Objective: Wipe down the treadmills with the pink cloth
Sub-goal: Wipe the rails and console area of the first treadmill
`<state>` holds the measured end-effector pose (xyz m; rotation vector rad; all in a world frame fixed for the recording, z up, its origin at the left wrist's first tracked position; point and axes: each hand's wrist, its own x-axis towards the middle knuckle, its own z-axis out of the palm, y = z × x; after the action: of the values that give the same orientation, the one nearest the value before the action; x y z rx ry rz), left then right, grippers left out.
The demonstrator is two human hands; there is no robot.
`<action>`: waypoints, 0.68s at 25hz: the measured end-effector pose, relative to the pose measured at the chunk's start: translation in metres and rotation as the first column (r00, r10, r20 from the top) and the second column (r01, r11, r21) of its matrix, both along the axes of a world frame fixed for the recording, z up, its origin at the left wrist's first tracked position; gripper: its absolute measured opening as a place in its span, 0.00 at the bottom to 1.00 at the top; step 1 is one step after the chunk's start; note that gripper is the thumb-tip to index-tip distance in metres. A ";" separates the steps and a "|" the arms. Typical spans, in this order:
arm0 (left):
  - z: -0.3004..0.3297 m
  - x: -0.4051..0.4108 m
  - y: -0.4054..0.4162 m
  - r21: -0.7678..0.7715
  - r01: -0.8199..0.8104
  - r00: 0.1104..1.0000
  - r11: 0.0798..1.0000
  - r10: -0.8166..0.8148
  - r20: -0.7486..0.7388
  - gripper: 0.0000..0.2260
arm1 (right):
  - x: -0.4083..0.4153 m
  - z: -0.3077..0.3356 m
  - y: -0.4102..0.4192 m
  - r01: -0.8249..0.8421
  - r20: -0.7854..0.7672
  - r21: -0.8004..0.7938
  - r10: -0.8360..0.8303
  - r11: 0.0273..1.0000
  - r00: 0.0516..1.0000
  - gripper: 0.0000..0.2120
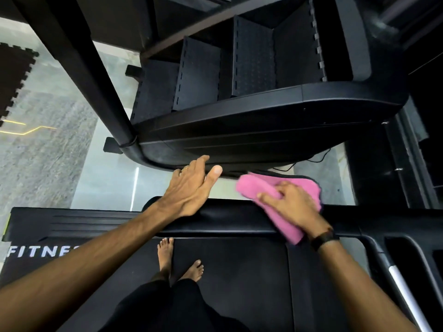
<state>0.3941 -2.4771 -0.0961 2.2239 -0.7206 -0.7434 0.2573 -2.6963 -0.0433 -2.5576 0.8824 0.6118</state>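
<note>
Right hand: the right hand (293, 203) has its fingers curled over a crumpled pink cloth (278, 200), gripping it against the black front bar of the treadmill (239, 221).
Left hand: the left hand (191, 188) is extended with straight fingers, fingertips touching the curved black machine shell (239, 130) on the far side.
Cloth position: right of centre, partly draped over the bar.
Feet: bare feet (178, 262) stand on the near belt.

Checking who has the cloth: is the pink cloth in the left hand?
No, the right hand grips the pink cloth, while the left hand rests open on the black machine's edge.
</note>
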 end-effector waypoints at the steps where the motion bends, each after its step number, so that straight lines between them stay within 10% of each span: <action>1: 0.000 -0.001 -0.001 -0.005 -0.001 1.000 1.000 0.001 -0.010 0.42 | 0.011 -0.006 -0.018 0.075 -0.151 -0.038 -0.080 0.996 0.985 0.23; 4: -0.001 0.000 -0.002 -0.010 -0.023 0.999 1.000 0.023 -0.044 0.43 | 0.063 -0.036 -0.006 0.019 -0.397 0.042 -0.001 0.999 0.918 0.27; 9: -0.001 0.002 -0.001 -0.019 0.003 0.996 1.000 -0.004 -0.084 0.44 | 0.039 -0.014 0.053 -0.108 -0.001 0.093 0.109 0.990 0.994 0.21; 14: -0.001 -0.002 -0.003 0.001 0.067 0.997 0.998 -0.067 -0.031 0.43 | 0.037 -0.023 -0.033 0.098 -0.380 -0.069 -0.117 0.993 0.918 0.28; 17: 0.003 -0.002 -0.012 0.001 0.092 0.996 0.996 -0.092 0.011 0.43 | 0.071 -0.035 0.025 -0.044 -0.289 0.041 0.054 0.998 0.956 0.30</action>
<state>0.3926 -2.4896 -0.0931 2.2089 -0.8334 -0.7766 0.3283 -2.6709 -0.0787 -2.5033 0.8931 1.0295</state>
